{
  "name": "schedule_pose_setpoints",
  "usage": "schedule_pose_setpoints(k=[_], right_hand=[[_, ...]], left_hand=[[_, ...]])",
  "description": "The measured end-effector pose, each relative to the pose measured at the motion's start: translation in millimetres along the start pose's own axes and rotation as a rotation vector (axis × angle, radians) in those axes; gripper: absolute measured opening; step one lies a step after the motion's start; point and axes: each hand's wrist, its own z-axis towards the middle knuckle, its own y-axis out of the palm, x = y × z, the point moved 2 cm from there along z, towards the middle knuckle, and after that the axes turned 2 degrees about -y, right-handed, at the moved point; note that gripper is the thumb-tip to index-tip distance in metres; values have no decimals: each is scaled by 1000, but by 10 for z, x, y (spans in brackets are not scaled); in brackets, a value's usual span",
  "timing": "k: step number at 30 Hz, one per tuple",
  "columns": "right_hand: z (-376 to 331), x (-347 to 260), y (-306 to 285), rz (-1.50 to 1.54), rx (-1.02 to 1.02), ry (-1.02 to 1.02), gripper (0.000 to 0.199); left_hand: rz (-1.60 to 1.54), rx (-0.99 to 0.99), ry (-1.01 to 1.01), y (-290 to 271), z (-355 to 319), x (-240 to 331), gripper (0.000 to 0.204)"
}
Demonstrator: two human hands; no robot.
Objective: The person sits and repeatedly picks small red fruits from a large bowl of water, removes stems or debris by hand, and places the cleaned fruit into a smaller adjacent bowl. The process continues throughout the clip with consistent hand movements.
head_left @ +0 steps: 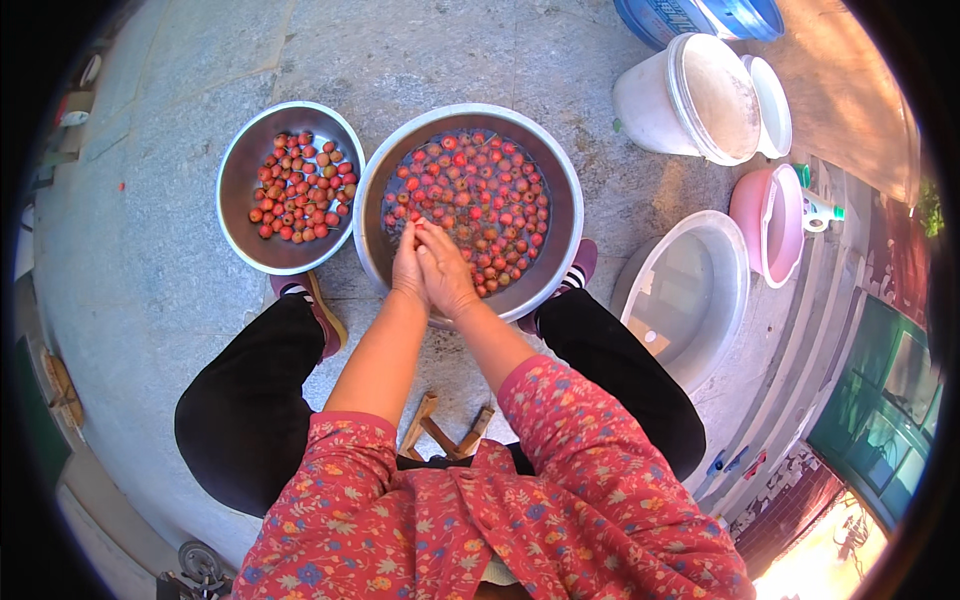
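My left hand (407, 268) and my right hand (446, 272) are pressed together over the near left part of a large metal basin (567, 190). A small red hawthorn-like fruit (418, 218) shows at their fingertips, partly covered by the fingers. Water fills the basin, with many round red fruits (497, 215) floating in it. Touching its left side is a smaller metal bowl (233, 200), where a pile of similar red and brownish fruits (300, 190) lies without visible water.
To the right stand a large oval metal tub (735, 290) with water in it, a pink basin (750, 215), white buckets (645, 100) and a blue tub (640, 15). A white bottle (818, 213) is beside the pink basin. Part of a wooden stool (437, 432) shows between my legs.
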Motion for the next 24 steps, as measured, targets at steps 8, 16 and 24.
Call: schedule_pose_setpoints(k=[8, 16, 24], right_hand=[[-24, 564, -351, -416, 18, 230, 35], [-199, 783, -435, -461, 204, 517, 43], [-204, 147, 34, -61, 16, 169, 31]], left_hand=[[260, 191, -89, 534, -604, -190, 25], [674, 299, 211, 248, -381, -106, 43], [45, 151, -168, 26, -252, -20, 38]])
